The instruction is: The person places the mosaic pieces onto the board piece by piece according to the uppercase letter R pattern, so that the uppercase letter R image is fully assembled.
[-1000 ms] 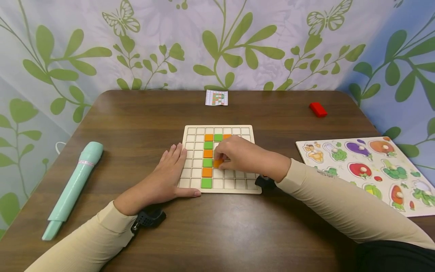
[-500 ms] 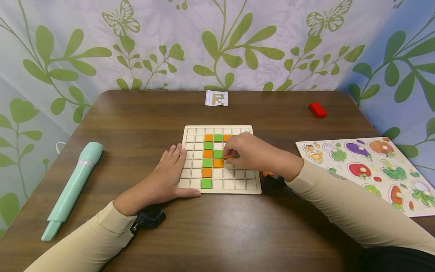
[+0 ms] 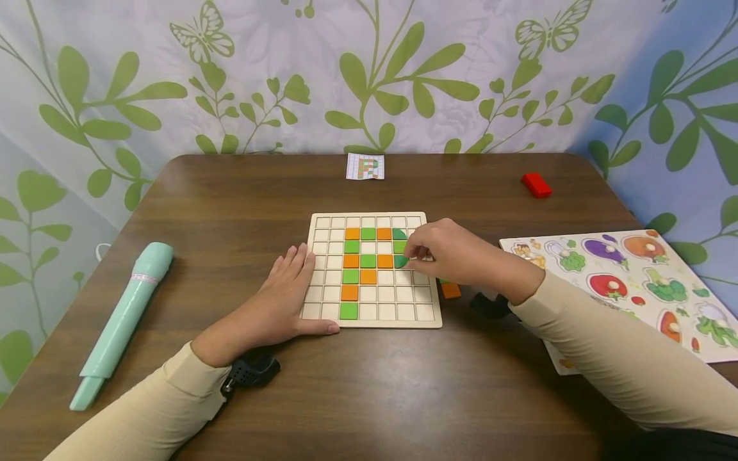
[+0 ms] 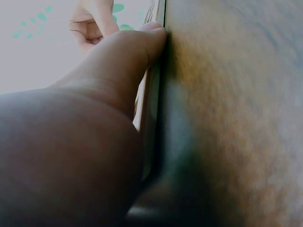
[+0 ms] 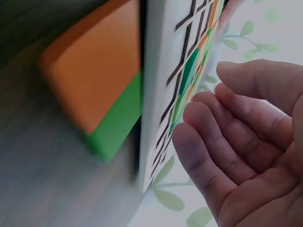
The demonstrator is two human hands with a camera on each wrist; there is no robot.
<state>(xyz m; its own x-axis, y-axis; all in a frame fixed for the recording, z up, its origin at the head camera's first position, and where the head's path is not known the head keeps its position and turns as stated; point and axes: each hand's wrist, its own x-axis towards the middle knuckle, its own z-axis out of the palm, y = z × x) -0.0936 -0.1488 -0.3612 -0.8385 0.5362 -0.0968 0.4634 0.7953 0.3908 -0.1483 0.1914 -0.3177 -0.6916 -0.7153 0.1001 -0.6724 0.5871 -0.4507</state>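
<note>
A wooden grid board lies mid-table with orange and green tiles set in several of its cells. My left hand rests flat along the board's left edge, its thumb at the lower left corner. Over the board's right side hovers my right hand, fingers loosely bent. In the right wrist view, nothing sits between its thumb and fingers. Near its fingertips is a dark green curved tile, with an orange tile in the cell to its left. The hand partly covers the board's right columns.
Beside the board's right edge lie a loose orange tile and a green one. A vegetable puzzle board is at the right, a red block behind it. A pattern card lies at the back, a mint-green microphone-shaped object at the left.
My right hand has moved rightward across the board and let go of an orange tile, which now lies in a cell of the third tiled row. My left hand has stayed put.
</note>
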